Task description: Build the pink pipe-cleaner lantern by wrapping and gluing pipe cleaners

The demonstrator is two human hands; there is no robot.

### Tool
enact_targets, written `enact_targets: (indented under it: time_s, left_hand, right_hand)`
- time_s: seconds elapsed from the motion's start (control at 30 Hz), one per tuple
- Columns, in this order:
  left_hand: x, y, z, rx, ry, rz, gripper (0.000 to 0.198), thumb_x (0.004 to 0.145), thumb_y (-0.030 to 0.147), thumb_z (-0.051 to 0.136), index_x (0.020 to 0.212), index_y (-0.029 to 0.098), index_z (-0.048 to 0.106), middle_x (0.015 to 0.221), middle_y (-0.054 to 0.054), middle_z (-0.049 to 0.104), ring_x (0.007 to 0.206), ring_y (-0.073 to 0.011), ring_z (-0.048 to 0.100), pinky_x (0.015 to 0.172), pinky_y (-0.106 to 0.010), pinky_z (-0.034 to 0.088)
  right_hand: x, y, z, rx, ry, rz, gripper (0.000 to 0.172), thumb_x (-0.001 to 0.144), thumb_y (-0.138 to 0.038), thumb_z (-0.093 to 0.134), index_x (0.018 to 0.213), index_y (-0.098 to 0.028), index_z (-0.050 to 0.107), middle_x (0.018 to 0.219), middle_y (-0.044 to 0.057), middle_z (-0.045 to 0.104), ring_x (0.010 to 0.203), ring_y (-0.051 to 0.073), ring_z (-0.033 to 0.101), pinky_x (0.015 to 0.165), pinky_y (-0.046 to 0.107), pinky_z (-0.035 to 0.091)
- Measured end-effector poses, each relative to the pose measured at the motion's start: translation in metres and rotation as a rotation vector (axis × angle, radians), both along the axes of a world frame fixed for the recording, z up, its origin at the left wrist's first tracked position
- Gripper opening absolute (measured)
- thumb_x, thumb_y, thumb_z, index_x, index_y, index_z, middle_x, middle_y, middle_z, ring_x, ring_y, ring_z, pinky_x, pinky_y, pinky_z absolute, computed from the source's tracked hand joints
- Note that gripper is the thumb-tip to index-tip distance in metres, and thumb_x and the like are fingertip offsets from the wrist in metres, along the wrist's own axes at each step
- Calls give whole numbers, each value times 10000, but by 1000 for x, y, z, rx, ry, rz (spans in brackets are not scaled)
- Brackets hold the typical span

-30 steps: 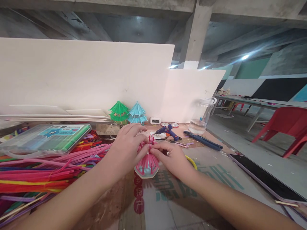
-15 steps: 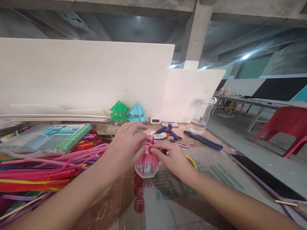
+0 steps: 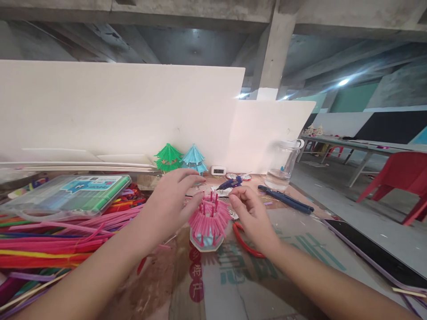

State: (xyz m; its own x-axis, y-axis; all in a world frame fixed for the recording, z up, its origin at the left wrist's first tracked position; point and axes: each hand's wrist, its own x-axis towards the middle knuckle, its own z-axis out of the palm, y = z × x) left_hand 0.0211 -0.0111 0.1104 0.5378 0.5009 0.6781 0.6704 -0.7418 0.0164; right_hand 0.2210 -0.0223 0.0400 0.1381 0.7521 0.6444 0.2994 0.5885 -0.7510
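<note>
A small pink pipe-cleaner model (image 3: 209, 221) with a pale blue base stands on the cardboard sheet (image 3: 253, 284) in front of me. Its pink strands fan outward at the top and short pink ends stick up from it. My left hand (image 3: 173, 202) hovers just left of it with fingers spread, fingertips near the top strands. My right hand (image 3: 251, 212) is just right of the model, fingers loosely curled and apart, holding nothing I can see. A red loop of pipe cleaner (image 3: 245, 243) lies under my right wrist.
A heap of coloured pipe cleaners (image 3: 66, 235) and a clear plastic case (image 3: 70, 189) lie at the left. Green (image 3: 168, 157) and blue (image 3: 194, 158) paper trees stand against white boards. A blue glue gun (image 3: 231, 182), a glass jar (image 3: 282, 165), dark pliers (image 3: 287, 200) and a phone (image 3: 373, 255) lie to the right.
Both hands let go of the pink model's top and drew apart. The strands they pinched together now splay outward. The view tilted down slightly, and a red loop now shows where a yellow one lay.
</note>
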Motion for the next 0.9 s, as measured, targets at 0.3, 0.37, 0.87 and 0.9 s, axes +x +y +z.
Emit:
enact_targets:
  time_s: [0.3,0.37,0.87,0.9]
  left_hand:
    - [-5,9,-10,-698,-41,60,881,721,452,712,1461,135,353,1514,-166,405,1378,-325,404,1118,-429,354]
    - [-5,7,-13,-723,-54,64,889,704,463,726,1455,145,372,1494,-156,439,1343,-326,452,1083,-410,395]
    - [1,-1,-12,-605,-27,143,722,767,468,673,1397,200,445,1218,-114,674,1071,-305,653,852,-376,509]
    - [1,-1,-11,-607,-19,150,733,768,460,673,1407,190,434,1221,-118,673,1065,-304,654,845,-371,508]
  right_hand:
    - [7,22,-44,-127,-49,38,451,931,-564,366,1152,-216,548,1136,109,632,1084,235,587,982,409,457]
    - [8,21,-47,-139,-43,79,490,934,-584,351,1202,-224,548,1169,109,640,1113,238,592,998,409,458]
    - [5,20,-41,-321,-75,151,675,876,-721,342,1289,-212,506,1391,133,534,1307,251,483,1120,434,352]
    - [5,20,-40,-328,-67,148,713,862,-745,337,1290,-202,508,1404,140,523,1322,255,467,1125,436,344]
